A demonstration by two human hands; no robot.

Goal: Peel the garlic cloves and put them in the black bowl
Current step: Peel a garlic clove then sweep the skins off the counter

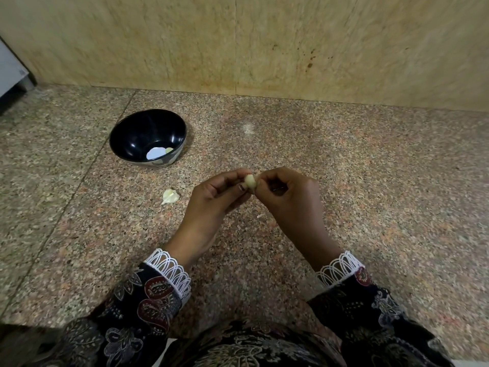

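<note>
Fingers of the left hand [211, 200] and right hand [288, 197] pinch a small pale garlic clove [250, 183] between them; the glossy black round bowl [124, 133] sits beyond the left fingers on the speckled granite counter [370, 181].

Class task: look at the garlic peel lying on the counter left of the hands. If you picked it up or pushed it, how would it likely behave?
The peel looks thin and curled, so it is probably very light and floppy. Lying loose on the counter, it would likely skid or flutter away at a push. It may tear under a firm pinch.
</note>
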